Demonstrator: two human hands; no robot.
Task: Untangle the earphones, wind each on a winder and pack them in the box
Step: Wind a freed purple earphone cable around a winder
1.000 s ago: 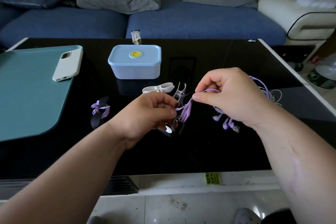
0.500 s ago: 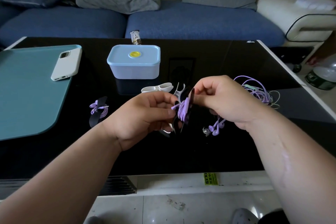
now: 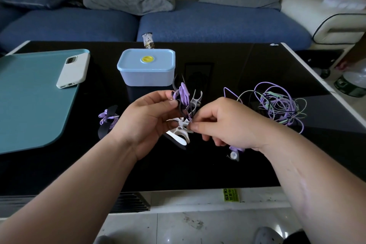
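I'm reading one yellow-green sticker (image 3: 231,194) on the table's front edge: its print is starting "SIX", the rest illegible. My left hand (image 3: 146,123) is gripping a black plastic winder (image 3: 183,97) partly wound with purple earphone cable, now lifted higher than half a second ago, just in front of the pale blue lidded plastic box (image 3: 146,69). My right hand (image 3: 227,125) is pinching the loose purple cable between thumb and forefinger. It has dropped lower, uncovering the purple-and-green earphone tangle (image 3: 277,107) lying to the right. A finished wound black winder (image 3: 108,120) is lying left of the hands, and white plastic winders (image 3: 180,132) are lying beneath them. I'm seeing a glossy black table (image 3: 198,164), a teal mat (image 3: 29,101), a white phone (image 3: 73,70) and a blue sofa (image 3: 198,22).
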